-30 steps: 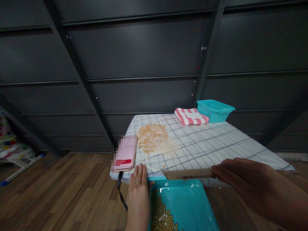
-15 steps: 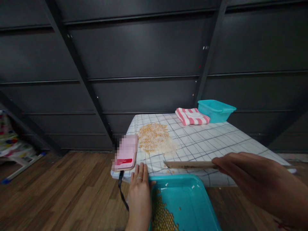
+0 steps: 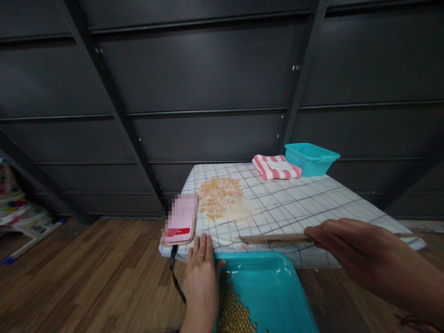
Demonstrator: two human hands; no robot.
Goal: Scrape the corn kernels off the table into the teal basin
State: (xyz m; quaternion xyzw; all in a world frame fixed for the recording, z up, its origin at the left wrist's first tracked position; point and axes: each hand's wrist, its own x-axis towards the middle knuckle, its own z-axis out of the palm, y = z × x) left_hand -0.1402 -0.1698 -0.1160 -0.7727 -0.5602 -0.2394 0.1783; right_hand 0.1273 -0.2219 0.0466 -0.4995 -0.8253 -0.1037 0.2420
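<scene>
My right hand (image 3: pixel 364 254) is closed round a thin wooden stick (image 3: pixel 277 238), held level just above the front of the checked cloth. A few stray beans lie by the stick's left end. My left hand (image 3: pixel 202 282) grips the left rim of a teal tray (image 3: pixel 270 286), fingers straight along the outside and thumb over the rim. Yellowish beans (image 3: pixel 234 310) lie in the tray's left part; its near end is out of view. Beyond the stick, pale yellow beans mixed with white grains (image 3: pixel 222 196) are spread on the cloth.
A pink phone (image 3: pixel 180 219) with a black strap (image 3: pixel 176 277) lies at the table's left edge. At the back are a folded red-and-white striped towel (image 3: pixel 275 167) and a smaller turquoise basin (image 3: pixel 310 159). A dark panelled wall (image 3: pixel 208 69) stands behind the checked tablecloth (image 3: pixel 294 199).
The stick's left end has shifted slightly right and down, toward the tray. My left hand keeps its place on the tray; the spread beans look the same.
</scene>
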